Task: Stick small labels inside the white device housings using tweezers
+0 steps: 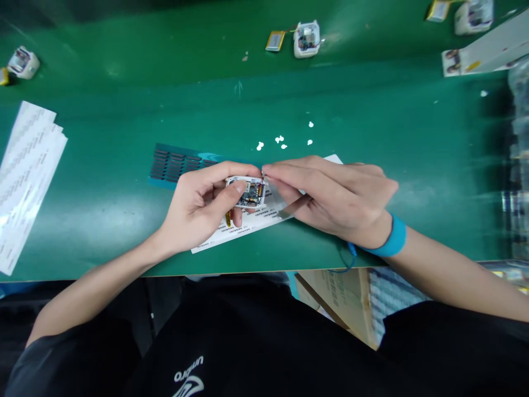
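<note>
Your left hand (202, 204) is clamped on a white-cased circuit board (255, 193), thumb on top, above a printed white sheet (219, 236) on the green tabletop (103, 160). Your right hand (339, 204) has its fingertips together at the case's upper right corner — I cannot tell whether they pinch anything.

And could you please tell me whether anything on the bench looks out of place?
Perhaps the small white pieces, which lie scattered on the green table beyond the white-cased device rather than in a neat group. Nothing else stands out.
</note>
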A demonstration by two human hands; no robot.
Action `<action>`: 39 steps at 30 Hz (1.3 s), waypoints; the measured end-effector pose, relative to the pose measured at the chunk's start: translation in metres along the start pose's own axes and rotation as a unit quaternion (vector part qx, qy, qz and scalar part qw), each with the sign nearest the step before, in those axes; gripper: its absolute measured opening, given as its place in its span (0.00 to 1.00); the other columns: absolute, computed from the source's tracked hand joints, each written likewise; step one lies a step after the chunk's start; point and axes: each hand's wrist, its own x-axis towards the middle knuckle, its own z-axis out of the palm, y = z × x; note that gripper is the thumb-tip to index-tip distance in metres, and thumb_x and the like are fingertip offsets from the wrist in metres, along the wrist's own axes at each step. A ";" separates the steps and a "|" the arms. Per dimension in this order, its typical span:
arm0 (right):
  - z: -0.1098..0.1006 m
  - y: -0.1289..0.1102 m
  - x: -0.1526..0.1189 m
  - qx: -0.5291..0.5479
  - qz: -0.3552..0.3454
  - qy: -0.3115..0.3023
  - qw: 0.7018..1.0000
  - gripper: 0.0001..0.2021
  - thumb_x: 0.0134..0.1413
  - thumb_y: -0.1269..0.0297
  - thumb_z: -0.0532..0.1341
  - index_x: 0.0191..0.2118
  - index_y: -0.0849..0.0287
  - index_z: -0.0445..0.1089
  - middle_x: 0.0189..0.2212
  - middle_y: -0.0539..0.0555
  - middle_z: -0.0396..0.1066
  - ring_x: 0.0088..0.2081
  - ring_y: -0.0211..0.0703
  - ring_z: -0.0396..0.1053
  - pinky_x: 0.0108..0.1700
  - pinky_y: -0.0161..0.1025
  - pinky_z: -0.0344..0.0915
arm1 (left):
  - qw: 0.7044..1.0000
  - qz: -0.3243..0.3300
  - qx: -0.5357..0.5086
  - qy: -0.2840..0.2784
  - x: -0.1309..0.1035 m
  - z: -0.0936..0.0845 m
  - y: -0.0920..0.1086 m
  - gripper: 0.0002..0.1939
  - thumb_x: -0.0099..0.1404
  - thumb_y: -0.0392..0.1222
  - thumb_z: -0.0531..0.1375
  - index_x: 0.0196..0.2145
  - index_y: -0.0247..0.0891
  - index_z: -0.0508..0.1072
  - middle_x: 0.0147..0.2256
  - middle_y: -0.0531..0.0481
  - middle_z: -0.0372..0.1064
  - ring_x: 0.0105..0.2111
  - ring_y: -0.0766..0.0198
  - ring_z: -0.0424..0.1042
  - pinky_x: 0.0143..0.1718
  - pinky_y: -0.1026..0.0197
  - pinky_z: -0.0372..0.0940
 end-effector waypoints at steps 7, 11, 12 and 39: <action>-0.003 0.001 -0.003 0.021 0.066 -0.078 0.995 0.08 0.74 0.62 0.65 0.51 0.45 0.82 0.36 0.44 0.86 0.35 0.39 0.84 0.31 0.34 0.76 | 1.000 0.014 0.006 0.024 -0.003 0.001 -0.001 0.06 0.72 0.40 0.65 0.41 0.39 0.84 0.36 0.50 0.82 0.19 0.68 0.75 0.20 0.65 0.69; -0.002 0.000 -0.004 0.028 0.068 -0.069 0.995 0.12 0.72 0.68 0.65 0.53 0.44 0.81 0.36 0.42 0.86 0.35 0.39 0.84 0.34 0.34 0.78 | 0.999 0.011 0.024 0.032 -0.003 0.000 0.000 0.06 0.71 0.40 0.65 0.40 0.40 0.84 0.36 0.51 0.83 0.19 0.69 0.74 0.20 0.66 0.69; -0.001 0.000 -0.005 0.024 0.073 -0.076 0.994 0.13 0.71 0.69 0.64 0.54 0.44 0.81 0.36 0.42 0.86 0.34 0.39 0.84 0.34 0.34 0.78 | 0.999 0.010 0.026 0.034 -0.002 -0.001 0.001 0.06 0.71 0.40 0.65 0.39 0.39 0.84 0.36 0.51 0.83 0.19 0.69 0.75 0.20 0.67 0.70; 0.001 0.000 -0.012 -0.017 0.057 -0.143 0.988 0.22 0.70 0.79 0.58 0.59 0.48 0.78 0.47 0.48 0.87 0.41 0.40 0.86 0.37 0.33 0.80 | 0.997 -0.039 -0.032 0.054 0.001 -0.001 -0.012 0.06 0.72 0.38 0.66 0.46 0.41 0.74 0.25 0.57 0.75 0.17 0.64 0.76 0.17 0.64 0.68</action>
